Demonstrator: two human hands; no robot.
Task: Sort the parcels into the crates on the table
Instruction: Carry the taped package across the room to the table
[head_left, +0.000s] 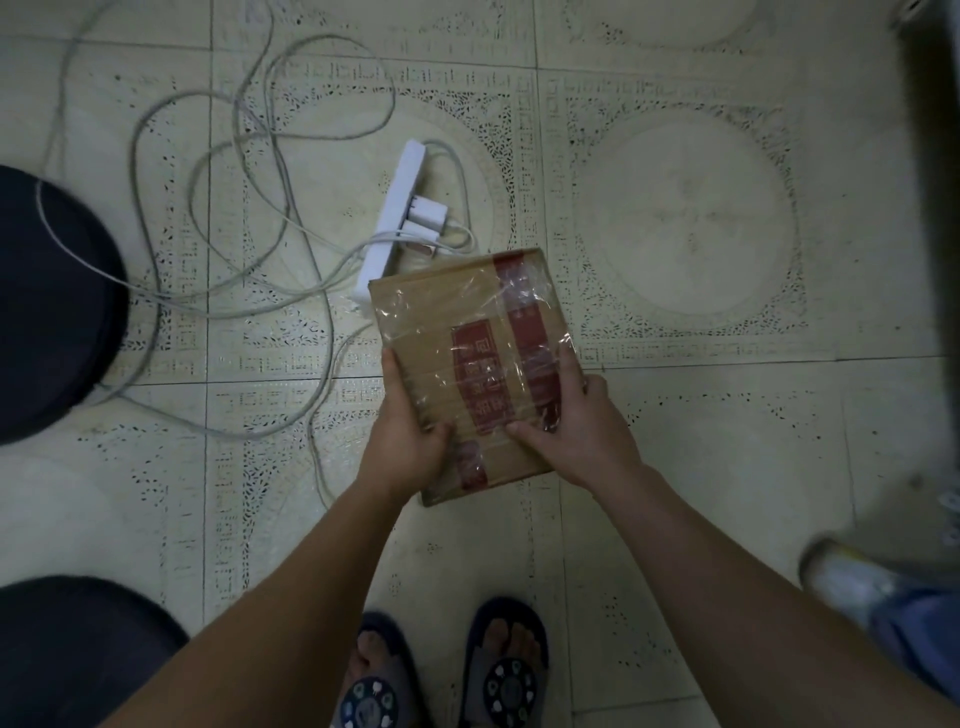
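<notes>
Both hands (415, 441) (576, 426) grip a taped parcel (467, 332) above patterned floor tiles (685, 218)

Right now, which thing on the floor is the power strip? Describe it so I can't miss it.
Start at the cardboard parcel held in both hands over the tiled floor. Just beyond its far left corner lies the power strip: a long white bar with white plugs in its side, unlike the thin grey cables looping left of it.

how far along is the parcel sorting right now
Done: nothing visible; no crates or table in view. In hand: both the left hand and right hand grip one taped cardboard parcel above the tiled floor. Left: carrying it to a crate.
</notes>
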